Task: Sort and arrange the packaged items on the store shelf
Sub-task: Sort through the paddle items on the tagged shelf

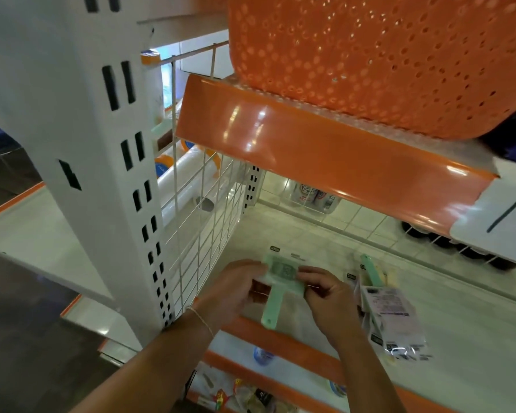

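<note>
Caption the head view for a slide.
Both hands, left hand and right hand, hold a packaged green brush over the shelf.

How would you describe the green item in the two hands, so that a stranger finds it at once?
Start at the white shelf under the orange basket, near the wire grid at its left end. There the left hand and right hand hold a mint-green packaged brush. Unlike the packets lying to its right, it is lifted, handle toward the person.

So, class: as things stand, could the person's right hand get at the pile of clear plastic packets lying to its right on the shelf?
Probably yes, once freed: the right hand grips the mint-green brush packet, and the pile of clear plastic packets lies just beside it, nothing between.
</note>
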### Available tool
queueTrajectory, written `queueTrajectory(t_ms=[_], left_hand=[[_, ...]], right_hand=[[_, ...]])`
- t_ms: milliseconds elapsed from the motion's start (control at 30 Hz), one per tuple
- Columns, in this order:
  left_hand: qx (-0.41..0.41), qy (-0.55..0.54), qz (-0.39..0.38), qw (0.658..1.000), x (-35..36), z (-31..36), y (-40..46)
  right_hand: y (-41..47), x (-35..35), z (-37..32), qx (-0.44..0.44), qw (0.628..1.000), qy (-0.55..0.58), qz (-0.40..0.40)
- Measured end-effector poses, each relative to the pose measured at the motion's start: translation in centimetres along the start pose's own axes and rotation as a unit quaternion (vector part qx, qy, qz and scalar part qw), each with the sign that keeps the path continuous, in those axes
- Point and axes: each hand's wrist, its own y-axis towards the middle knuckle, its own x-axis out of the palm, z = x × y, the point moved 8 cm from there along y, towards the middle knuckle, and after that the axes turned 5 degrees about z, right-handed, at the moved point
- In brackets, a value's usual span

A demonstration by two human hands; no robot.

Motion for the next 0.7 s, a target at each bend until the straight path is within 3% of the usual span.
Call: queueTrajectory(t_ms=[67, 167, 233, 533, 700], left_hand=[[0.032, 0.123, 0.034, 0.991, -0.7, -0.5, 0.8], [0.134, 0.36, 0.086, 0.919, -1.2, 0.0, 1.8], [0.186, 0.433, 0.096, 0.877, -0.6, 0.5, 1.9], [0.347, 0.618, 0.101, 0.698, 1.4, 0.8, 1.7], [0.332, 0.661, 0.078, 0.669, 1.1, -0.5, 1.7]], right_hand=[[0.2, 0.2, 0.6, 0.011, 1.0, -0.005, -0.01], [0.2, 0.7, 1.3, 0.044, 0.999, 0.013, -0.015], [0.3, 0.9, 1.3, 0.022, 0.999, -0.022, -0.015], [0.9, 2.6, 1.5, -0.059, 0.96, -0.272, -0.031], [0.9, 3.1, 2.5, -0.067, 0.943, -0.326, -0.013]])
